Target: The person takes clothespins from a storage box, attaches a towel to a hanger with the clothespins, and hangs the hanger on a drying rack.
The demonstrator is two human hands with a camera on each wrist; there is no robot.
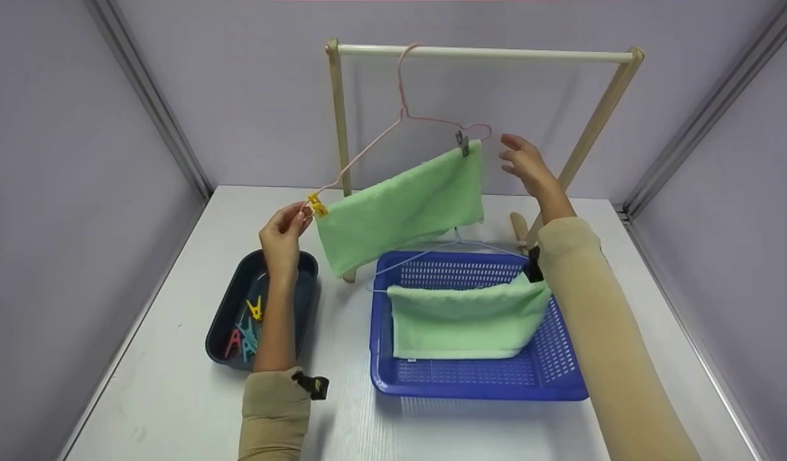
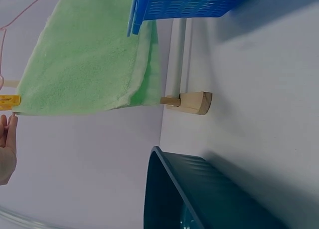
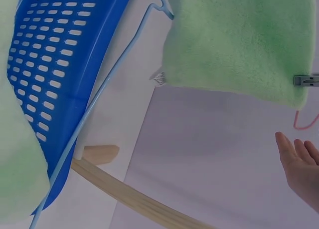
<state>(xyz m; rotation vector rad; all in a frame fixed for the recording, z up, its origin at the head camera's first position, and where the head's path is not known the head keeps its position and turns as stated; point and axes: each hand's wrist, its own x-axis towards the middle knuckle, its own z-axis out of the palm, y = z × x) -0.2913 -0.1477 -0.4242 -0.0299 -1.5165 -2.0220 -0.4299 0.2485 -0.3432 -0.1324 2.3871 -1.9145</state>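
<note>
A pink wire hanger (image 1: 403, 114) hangs by its hook from the rack's white bar, tilted down to the left. From it hangs a folded green towel (image 1: 403, 205), fastened by a yellow clothespin (image 1: 317, 204) at the left and a grey clip (image 1: 462, 143) at the right. My left hand (image 1: 282, 240) pinches the hanger's lower left end beside the yellow clothespin. Just off the hanger's right end is my right hand (image 1: 526, 168), its fingers loosely extended and touching nothing; the right wrist view shows the same gap between hand (image 3: 301, 166) and hanger.
Below stands a blue perforated basket (image 1: 476, 389), with a second green towel (image 1: 463, 323) on a light blue hanger (image 1: 458, 241) lying across it. A dark tray (image 1: 215, 326) at the left holds several clothespins (image 1: 248, 336). The rack has wooden legs (image 1: 598, 125) and a white bar (image 1: 527, 54).
</note>
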